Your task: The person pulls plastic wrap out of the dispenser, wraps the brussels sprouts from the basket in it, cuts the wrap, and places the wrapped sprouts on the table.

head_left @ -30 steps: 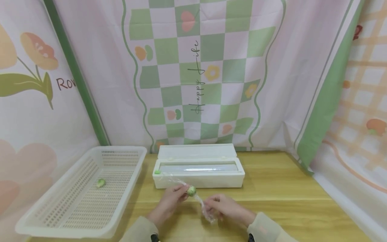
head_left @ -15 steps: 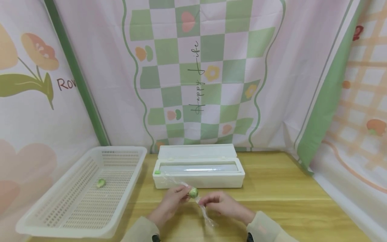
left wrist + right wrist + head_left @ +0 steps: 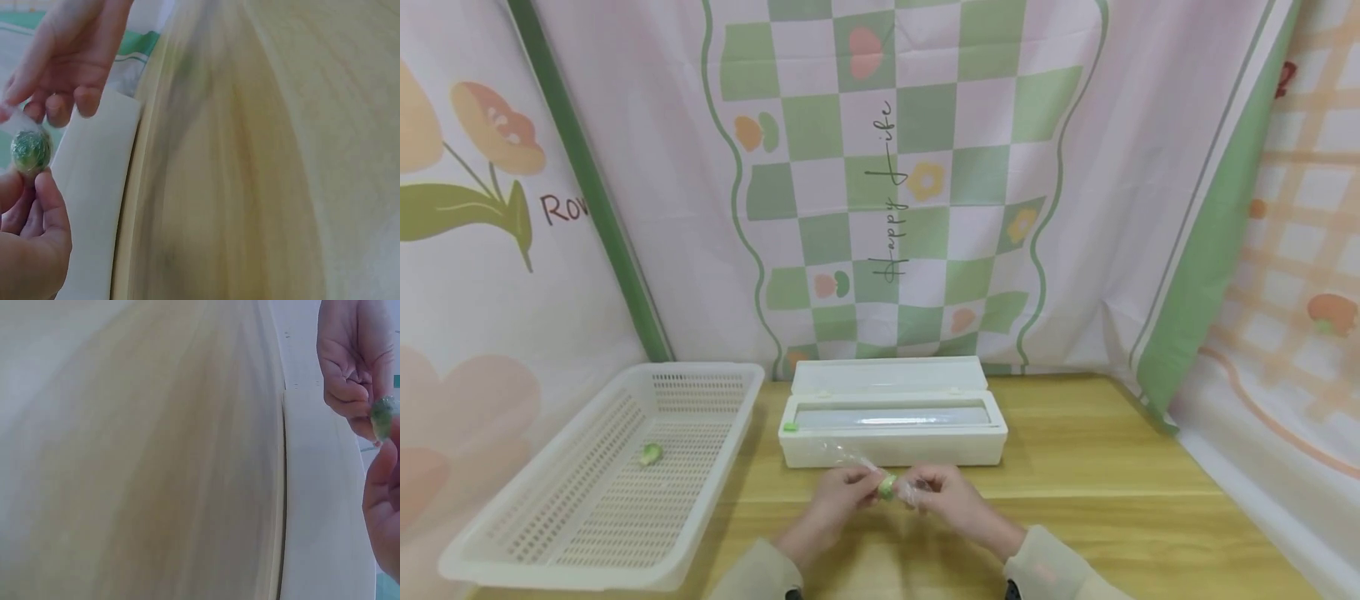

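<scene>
Between my two hands, in the head view, is a Brussels sprout [image 3: 887,487] wrapped in clear plastic film. My left hand [image 3: 835,502] pinches it from the left, thumb and fingertips at its side. Loose film [image 3: 846,454] trails up and left from those fingers. On the other side, my right hand [image 3: 953,504] pinches the twisted film [image 3: 912,493] close to the sprout. The left wrist view shows the film tight and shiny over the green sprout [image 3: 31,151], held above the left thumb. In the right wrist view the sprout [image 3: 382,417] is partly hidden by fingers.
Just behind the hands stands a white cling film box [image 3: 891,450], lid raised, with a film roll [image 3: 891,416] inside and a green slider [image 3: 790,427]. A white plastic basket [image 3: 700,492] at the left holds another Brussels sprout [image 3: 651,454]. Patterned cloth surrounds the wooden table [image 3: 1112,500].
My right hand has moved up and in to the sprout, drawing the hanging film tail into its fingers. My left hand has shifted slightly right with the sprout.
</scene>
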`<state>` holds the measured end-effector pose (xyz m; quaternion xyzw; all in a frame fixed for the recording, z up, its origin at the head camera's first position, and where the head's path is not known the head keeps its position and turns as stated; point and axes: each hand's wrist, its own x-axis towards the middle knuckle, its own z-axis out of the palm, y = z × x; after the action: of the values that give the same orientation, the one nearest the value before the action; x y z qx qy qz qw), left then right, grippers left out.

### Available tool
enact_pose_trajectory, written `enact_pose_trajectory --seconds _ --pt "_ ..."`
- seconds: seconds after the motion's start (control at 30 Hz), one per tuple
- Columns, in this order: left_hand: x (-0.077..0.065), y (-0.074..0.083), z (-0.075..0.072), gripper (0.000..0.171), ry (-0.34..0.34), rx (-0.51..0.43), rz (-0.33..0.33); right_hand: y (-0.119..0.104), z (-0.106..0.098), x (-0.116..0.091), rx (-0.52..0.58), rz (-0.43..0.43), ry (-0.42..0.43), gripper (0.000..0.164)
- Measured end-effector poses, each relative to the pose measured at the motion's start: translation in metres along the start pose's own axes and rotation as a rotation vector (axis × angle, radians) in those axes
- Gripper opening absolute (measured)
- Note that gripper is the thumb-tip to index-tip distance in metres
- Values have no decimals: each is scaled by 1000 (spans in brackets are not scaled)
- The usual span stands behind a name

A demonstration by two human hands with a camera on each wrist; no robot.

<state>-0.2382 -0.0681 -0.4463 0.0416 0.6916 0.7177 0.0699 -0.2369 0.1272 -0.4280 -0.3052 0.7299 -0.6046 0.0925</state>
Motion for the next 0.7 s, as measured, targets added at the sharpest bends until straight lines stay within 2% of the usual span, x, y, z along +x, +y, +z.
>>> enact_pose_trajectory --seconds 0.2,0.37,0.5,0.7 --pt "-4 3 8 20 32 19 40 -3 6 5 -40 37 124 20" --pt "-5 6 12 22 51 54 53 -3 12 8 19 85 191 25" --pt "-5 6 12 26 47 61 57 -3 16 8 74 101 189 33" --pt "-8 3 9 30 11 32 45 -2 18 10 164 149 157 58"
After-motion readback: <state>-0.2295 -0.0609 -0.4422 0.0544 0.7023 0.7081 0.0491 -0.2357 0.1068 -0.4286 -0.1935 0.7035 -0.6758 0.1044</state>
